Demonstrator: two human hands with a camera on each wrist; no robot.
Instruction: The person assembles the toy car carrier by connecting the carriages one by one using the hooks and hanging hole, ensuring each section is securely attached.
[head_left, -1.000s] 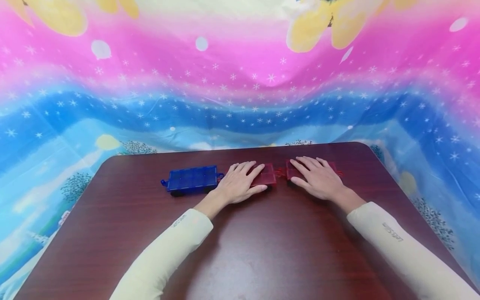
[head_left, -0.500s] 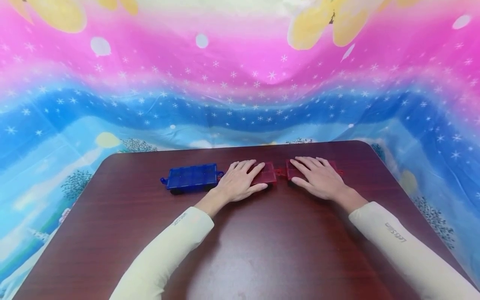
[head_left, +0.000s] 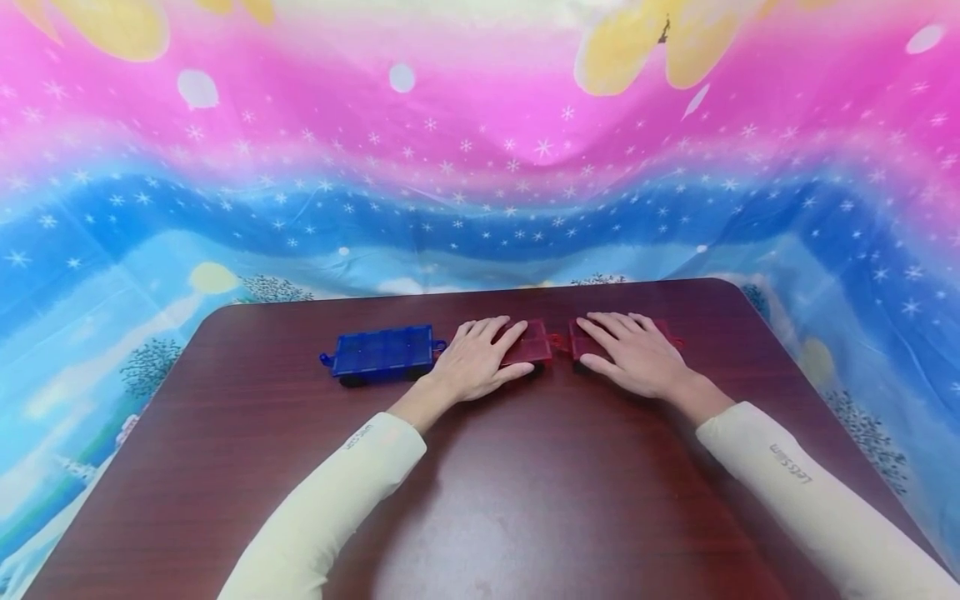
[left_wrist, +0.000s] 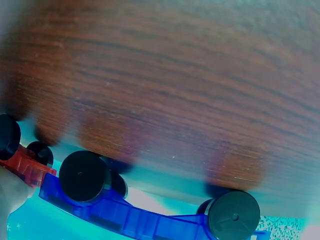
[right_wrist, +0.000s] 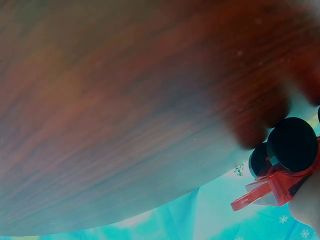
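Your left hand (head_left: 474, 364) lay flat, fingers straight, on one red car (head_left: 532, 344); your right hand (head_left: 634, 357) lay the same way on the other red car (head_left: 581, 342) just beside it. A blue car (head_left: 382, 352) stood beyond your left hand on the table (head_left: 525, 500).

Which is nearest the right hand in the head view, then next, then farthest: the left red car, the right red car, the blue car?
1. Right red car: directly under the right hand, which rests flat on it.
2. Left red car: just left of it, under the left hand.
3. Blue car: farthest, left of the left hand on the table.
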